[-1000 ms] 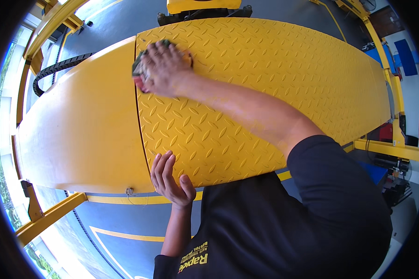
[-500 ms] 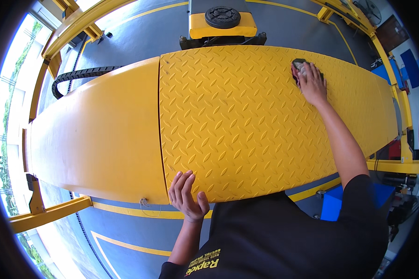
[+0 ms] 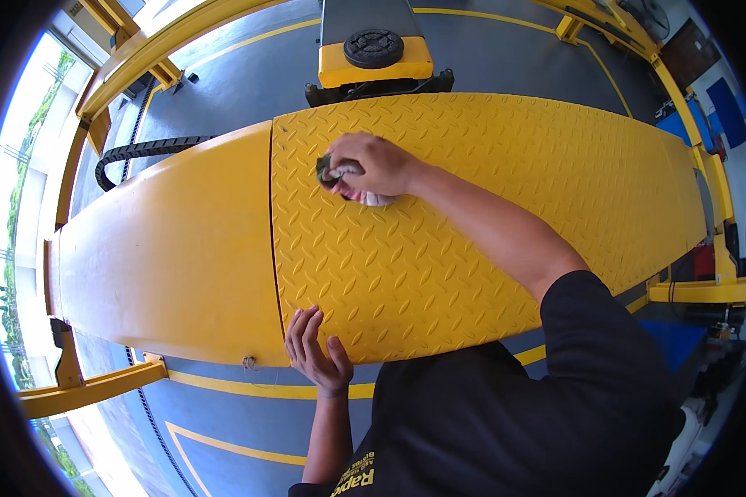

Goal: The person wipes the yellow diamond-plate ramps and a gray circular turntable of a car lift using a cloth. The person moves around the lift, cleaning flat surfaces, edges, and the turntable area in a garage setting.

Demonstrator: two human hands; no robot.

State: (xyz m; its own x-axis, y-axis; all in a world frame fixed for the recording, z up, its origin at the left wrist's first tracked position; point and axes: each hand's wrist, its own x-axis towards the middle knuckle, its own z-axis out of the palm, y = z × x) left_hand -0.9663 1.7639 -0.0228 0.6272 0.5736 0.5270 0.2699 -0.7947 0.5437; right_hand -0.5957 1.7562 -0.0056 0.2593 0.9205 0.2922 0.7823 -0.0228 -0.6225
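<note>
My right hand (image 3: 375, 161) grips a bunched multicoloured rag (image 3: 348, 176) and presses it on the yellow diamond-plate surface (image 3: 439, 248), near the seam at its left. Dark green, whitish and pink parts of the cloth show under the fingers. My left hand (image 3: 317, 352) rests at the plate's near edge, by the lower end of the seam, with fingers spread and nothing in it. Left of the seam lies a smooth yellow panel (image 3: 166, 248).
Beyond the plate stands a yellow and grey unit with a round black pad (image 3: 374, 48). A black cable chain (image 3: 153, 149) curves at the far left. Yellow beams (image 3: 99, 398) flank both sides. A blue object (image 3: 675, 341) sits at the right.
My right hand has swept the rag from the plate's far right across to the left, close to the seam. My left hand stays at the near edge.
</note>
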